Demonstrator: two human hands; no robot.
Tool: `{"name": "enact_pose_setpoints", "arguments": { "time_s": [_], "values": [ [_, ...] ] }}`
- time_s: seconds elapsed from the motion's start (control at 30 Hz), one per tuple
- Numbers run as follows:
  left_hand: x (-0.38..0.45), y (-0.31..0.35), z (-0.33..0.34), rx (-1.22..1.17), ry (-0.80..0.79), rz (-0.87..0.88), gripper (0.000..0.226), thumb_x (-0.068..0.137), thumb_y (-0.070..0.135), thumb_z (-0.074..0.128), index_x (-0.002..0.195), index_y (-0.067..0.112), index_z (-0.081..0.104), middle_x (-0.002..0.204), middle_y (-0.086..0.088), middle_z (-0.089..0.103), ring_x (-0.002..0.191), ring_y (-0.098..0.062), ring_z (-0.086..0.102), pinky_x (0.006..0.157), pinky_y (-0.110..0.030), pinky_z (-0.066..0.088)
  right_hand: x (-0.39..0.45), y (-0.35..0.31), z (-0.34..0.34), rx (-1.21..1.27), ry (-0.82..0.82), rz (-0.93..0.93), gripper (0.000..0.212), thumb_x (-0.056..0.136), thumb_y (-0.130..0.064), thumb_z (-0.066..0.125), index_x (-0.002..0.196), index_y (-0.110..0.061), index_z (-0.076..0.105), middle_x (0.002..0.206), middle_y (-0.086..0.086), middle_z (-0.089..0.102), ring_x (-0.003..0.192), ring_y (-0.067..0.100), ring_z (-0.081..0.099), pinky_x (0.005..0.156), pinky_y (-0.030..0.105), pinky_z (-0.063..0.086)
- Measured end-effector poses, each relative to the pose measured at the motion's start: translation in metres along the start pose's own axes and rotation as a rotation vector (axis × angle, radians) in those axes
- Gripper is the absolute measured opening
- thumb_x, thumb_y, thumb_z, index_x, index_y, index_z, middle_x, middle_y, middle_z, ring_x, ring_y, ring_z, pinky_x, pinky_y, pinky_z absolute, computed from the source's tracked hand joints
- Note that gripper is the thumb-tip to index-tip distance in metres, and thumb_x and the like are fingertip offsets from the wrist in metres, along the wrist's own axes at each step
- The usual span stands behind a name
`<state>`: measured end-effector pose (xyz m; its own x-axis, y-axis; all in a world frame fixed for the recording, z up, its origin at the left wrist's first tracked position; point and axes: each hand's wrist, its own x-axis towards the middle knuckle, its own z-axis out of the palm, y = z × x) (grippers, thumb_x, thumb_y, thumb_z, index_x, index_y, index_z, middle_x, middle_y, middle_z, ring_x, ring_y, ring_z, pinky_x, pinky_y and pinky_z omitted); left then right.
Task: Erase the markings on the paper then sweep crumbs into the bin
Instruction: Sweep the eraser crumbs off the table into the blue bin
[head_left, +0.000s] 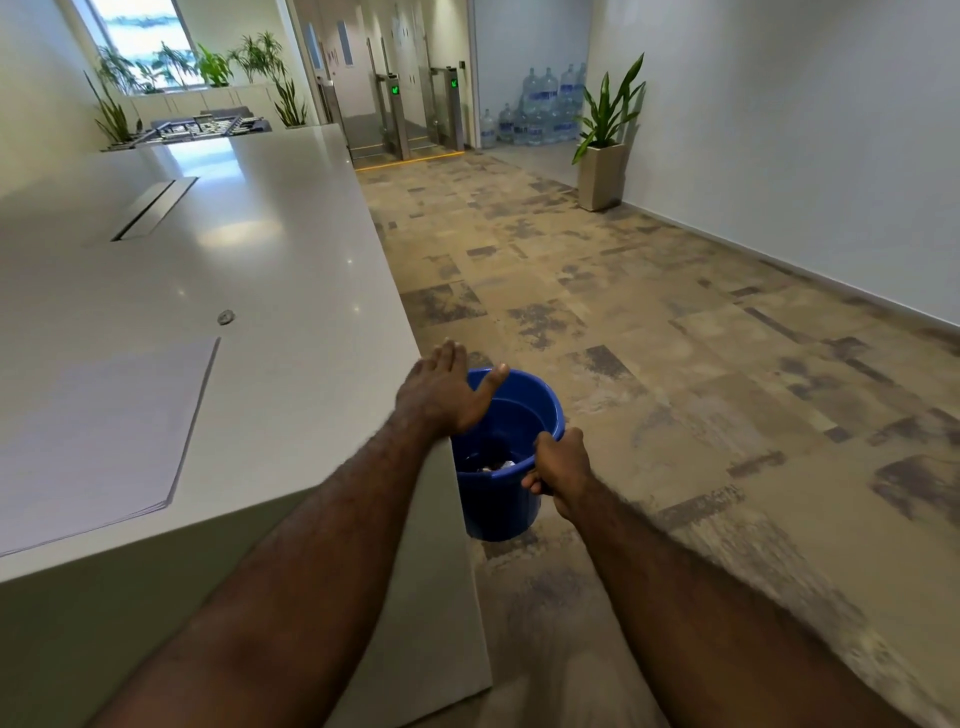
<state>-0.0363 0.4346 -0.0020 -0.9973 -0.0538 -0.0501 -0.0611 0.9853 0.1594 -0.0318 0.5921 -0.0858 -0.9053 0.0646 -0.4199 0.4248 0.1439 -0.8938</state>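
A blue plastic bin (511, 499) hangs just below the white table's right edge (363, 332). My right hand (558, 465) is shut on its near rim. White and dark scraps lie at the bottom of the bin. My left hand (447, 392) is flat and open at the table's edge, its fingers spread and its thumb over the far rim of the bin. A stack of white paper (104, 436) lies on the table to the left, and I see no markings on it. Any crumbs are too small to see.
A small round grey object (225, 316) lies on the table beyond the paper. A cable slot (153, 208) is set into the tabletop further back. To the right runs a patterned floor, with a potted plant (605, 140) and water bottles (540, 111) by the far wall.
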Motion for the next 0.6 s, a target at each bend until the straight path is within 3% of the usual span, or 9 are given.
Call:
{"name": "enact_pose_setpoints", "arguments": {
  "time_s": [0.1, 0.2, 0.37, 0.47, 0.6],
  "values": [
    [0.004, 0.023, 0.006, -0.031, -0.035, 0.073, 0.092, 0.089, 0.076, 0.009, 0.156, 0.014, 0.001, 0.164, -0.006, -0.003, 0.151, -0.023, 0.002, 0.12, -0.042, 0.004, 0.001, 0.002, 0.0, 0.014, -0.003, -0.003, 0.031, 0.098, -0.014, 0.036, 0.129, -0.013, 0.032, 0.081, 0.017, 0.063, 0.041, 0.016, 0.054, 0.036, 0.023, 0.043],
    [0.011, 0.044, 0.017, -0.164, -0.034, 0.117, 0.087, 0.093, 0.072, 0.019, 0.157, 0.013, 0.005, 0.164, -0.006, 0.002, 0.151, -0.024, 0.007, 0.119, -0.046, 0.009, 0.004, 0.007, -0.001, 0.02, 0.003, 0.001, 0.024, 0.098, -0.017, 0.039, 0.121, -0.011, 0.036, 0.093, 0.016, 0.061, 0.05, 0.018, 0.055, 0.038, 0.024, 0.042],
    [0.007, 0.064, 0.048, -0.206, 0.164, 0.08, 0.067, 0.099, 0.045, 0.044, 0.152, 0.009, 0.026, 0.159, -0.009, 0.026, 0.142, -0.027, 0.033, 0.11, -0.043, 0.034, 0.011, 0.016, -0.006, 0.002, -0.007, -0.005, 0.021, 0.097, -0.016, 0.04, 0.117, -0.011, 0.036, 0.096, 0.02, 0.061, 0.053, 0.023, 0.057, 0.041, 0.028, 0.046],
    [0.005, 0.06, 0.077, -0.238, 0.247, -0.006, 0.057, 0.098, 0.029, 0.044, 0.15, 0.008, 0.031, 0.158, -0.011, 0.029, 0.146, -0.026, 0.025, 0.118, -0.041, 0.023, 0.018, 0.026, -0.013, -0.002, 0.004, 0.006, 0.022, 0.096, -0.013, 0.039, 0.117, -0.011, 0.035, 0.084, 0.019, 0.061, 0.044, 0.021, 0.052, 0.039, 0.028, 0.044],
    [0.005, 0.051, 0.124, -0.153, 0.145, -0.096, 0.062, 0.1, 0.026, 0.039, 0.155, 0.01, 0.016, 0.164, -0.011, 0.002, 0.151, -0.026, -0.002, 0.122, -0.041, 0.002, 0.035, 0.05, -0.021, -0.025, 0.05, 0.048, 0.02, 0.098, -0.015, 0.036, 0.118, -0.014, 0.032, 0.082, 0.022, 0.065, 0.046, 0.023, 0.057, 0.045, 0.032, 0.051]
  ]
}}
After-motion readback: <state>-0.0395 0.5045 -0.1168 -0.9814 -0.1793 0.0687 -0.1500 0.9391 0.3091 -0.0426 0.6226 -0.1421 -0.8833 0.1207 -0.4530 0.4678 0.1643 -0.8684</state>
